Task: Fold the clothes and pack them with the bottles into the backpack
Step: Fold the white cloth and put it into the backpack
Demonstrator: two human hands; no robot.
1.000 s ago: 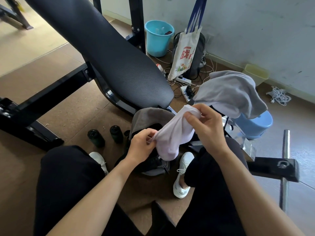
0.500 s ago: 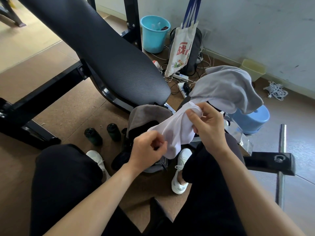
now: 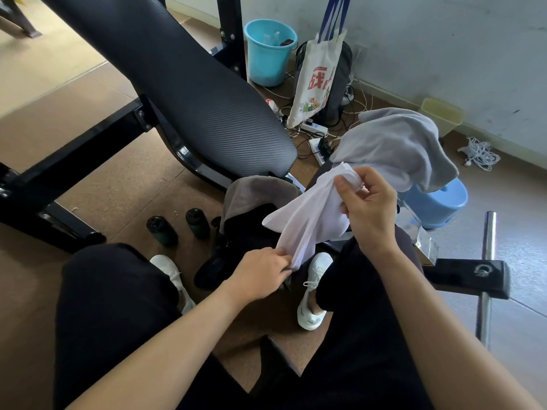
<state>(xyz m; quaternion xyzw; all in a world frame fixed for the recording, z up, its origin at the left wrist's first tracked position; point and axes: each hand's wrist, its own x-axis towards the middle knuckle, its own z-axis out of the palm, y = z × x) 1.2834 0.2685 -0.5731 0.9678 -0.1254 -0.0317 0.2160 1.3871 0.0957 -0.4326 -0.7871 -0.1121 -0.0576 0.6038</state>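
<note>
Two bottles (image 3: 162,233) stood on the floor, just left of the backpack (image 3: 245,202). My left hand (image 3: 260,273) pinched the white garment's (image 3: 307,223) lower end, fingers curled. My right hand (image 3: 370,214) pinched its upper edge above the backpack, just in front of a grey garment (image 3: 393,146).

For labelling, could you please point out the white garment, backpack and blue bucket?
white garment (image 3: 307,223): head view, middle of cloth
backpack (image 3: 216,267): head view, black lower part
blue bucket (image 3: 266,63): head view, outer wall

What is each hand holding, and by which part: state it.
Both hold the white garment: right hand pinches its upper edge, left hand grips its lower end.
</note>
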